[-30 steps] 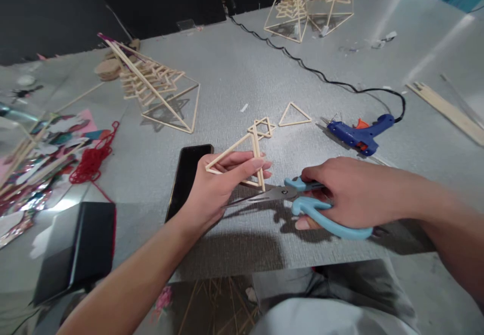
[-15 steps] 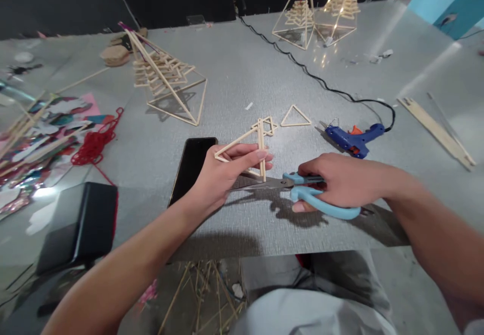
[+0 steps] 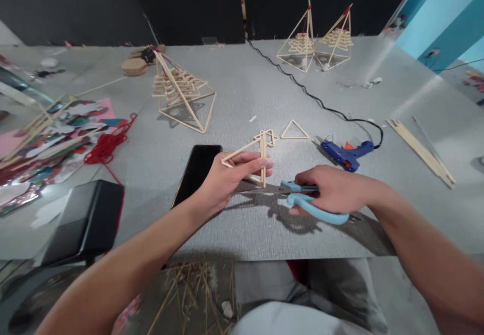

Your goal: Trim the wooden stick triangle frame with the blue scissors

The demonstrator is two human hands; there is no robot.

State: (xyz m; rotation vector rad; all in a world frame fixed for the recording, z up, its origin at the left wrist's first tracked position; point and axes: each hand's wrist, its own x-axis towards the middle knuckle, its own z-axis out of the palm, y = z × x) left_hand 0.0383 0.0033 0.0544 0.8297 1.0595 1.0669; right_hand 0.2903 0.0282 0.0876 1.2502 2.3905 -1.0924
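Note:
My left hand [image 3: 223,181] pinches a triangle of thin wooden sticks [image 3: 242,151], with a loose stick [image 3: 264,146] laid along its right side. In my right hand [image 3: 335,189] are scissors with light blue handles [image 3: 321,214]. Their blades are at the lower ends of the sticks; whether they grip the wood I cannot tell. Just beyond my left fingers lies a small star-shaped stick piece [image 3: 269,137], and right of it a stick triangle [image 3: 294,130]. A black phone [image 3: 196,171] lies partly under my left hand and forearm.
A blue glue gun [image 3: 346,154] with a black cord [image 3: 302,84] lies to the right, near flat wooden sticks [image 3: 419,151]. Stick pyramids [image 3: 185,98] stand farther back. At left are red yarn [image 3: 104,148], colourful scraps and a black box [image 3: 100,219].
The view has tilted up and shifted slightly, showing more of the back wall. The scissors have closed slightly at the stick ends; both hands keep their hold.

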